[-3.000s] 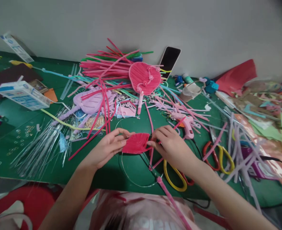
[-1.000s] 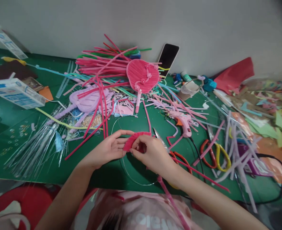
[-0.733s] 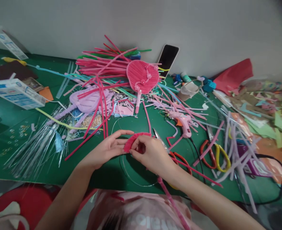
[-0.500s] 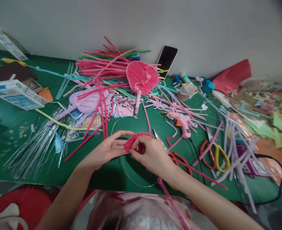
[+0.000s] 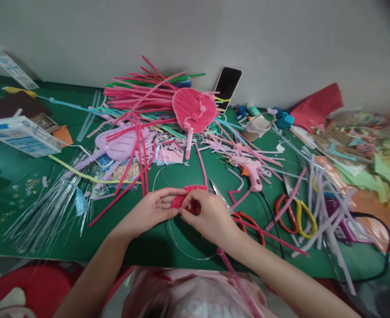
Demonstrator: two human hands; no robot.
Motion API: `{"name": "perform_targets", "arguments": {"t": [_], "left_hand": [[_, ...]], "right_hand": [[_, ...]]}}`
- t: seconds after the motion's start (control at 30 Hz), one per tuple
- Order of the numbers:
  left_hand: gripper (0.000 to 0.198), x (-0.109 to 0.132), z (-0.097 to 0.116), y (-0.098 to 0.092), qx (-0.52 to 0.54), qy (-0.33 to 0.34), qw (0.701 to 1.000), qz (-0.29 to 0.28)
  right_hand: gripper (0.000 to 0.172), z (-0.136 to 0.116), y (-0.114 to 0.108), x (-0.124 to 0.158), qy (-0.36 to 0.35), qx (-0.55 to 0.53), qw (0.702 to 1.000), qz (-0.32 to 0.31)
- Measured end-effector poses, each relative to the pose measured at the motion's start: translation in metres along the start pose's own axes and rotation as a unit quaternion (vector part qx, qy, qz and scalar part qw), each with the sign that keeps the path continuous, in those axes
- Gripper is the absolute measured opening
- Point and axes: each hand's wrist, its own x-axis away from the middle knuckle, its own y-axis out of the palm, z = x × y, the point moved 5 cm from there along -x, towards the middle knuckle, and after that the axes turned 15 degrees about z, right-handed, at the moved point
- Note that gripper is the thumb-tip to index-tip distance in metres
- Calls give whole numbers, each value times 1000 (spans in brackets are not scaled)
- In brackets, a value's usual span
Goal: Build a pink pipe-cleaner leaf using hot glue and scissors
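Both my hands meet over the green table (image 5: pixel 22 185) near its front edge. My left hand (image 5: pixel 150 212) pinches the left end of a small red piece made of pipe cleaners (image 5: pixel 190 194), which is folded or tipped on edge. My right hand (image 5: pixel 208 214) is closed on the same piece from the right, and a pair of scissors with orange-red handles (image 5: pixel 251 223) pokes out from behind it. Much of the red piece is hidden by my fingers. A thin wire loop (image 5: pixel 188 254) lies on the table beneath my hands.
A heap of pink pipe cleaners (image 5: pixel 138 95) with a pink fan shape (image 5: pixel 193 108) and a lilac fan shape (image 5: pixel 122 143) lies behind. A pink glue gun (image 5: pixel 252 170), more scissors (image 5: pixel 294 212), a phone (image 5: pixel 228 86), a white box (image 5: pixel 22 137) and paper scraps (image 5: pixel 363 150) crowd the table.
Three seconds ago the red piece lay flat between my spread hands. My right hand has since come left over it with the scissors, and the piece is now folded or turned on edge.
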Motion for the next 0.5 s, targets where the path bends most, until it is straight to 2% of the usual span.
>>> {"name": "perform_targets", "arguments": {"t": [0.1, 0.13, 0.23, 0.3, 0.37, 0.5], "left_hand": [[41, 0, -1, -1, -10, -5, 1000, 12], [41, 0, -2, -2, -19, -6, 1000, 19], [42, -1, -3, -5, -49, -6, 998, 40], [42, -1, -3, -5, -56, -7, 997, 44], [41, 0, -2, -4, -54, -6, 997, 45], [40, 1, 3, -3, -43, -5, 998, 47]], "right_hand": [[5, 0, -13, -4, 64, -73, 995, -19], [9, -1, -22, -7, 85, -91, 992, -8], [20, -4, -57, -13, 88, -96, 988, 79], [23, -2, -72, -11, 78, -80, 989, 99], [24, 5, -76, -7, 79, -58, 990, 102], [17, 25, -69, 7, 83, -17, 989, 120]]}}
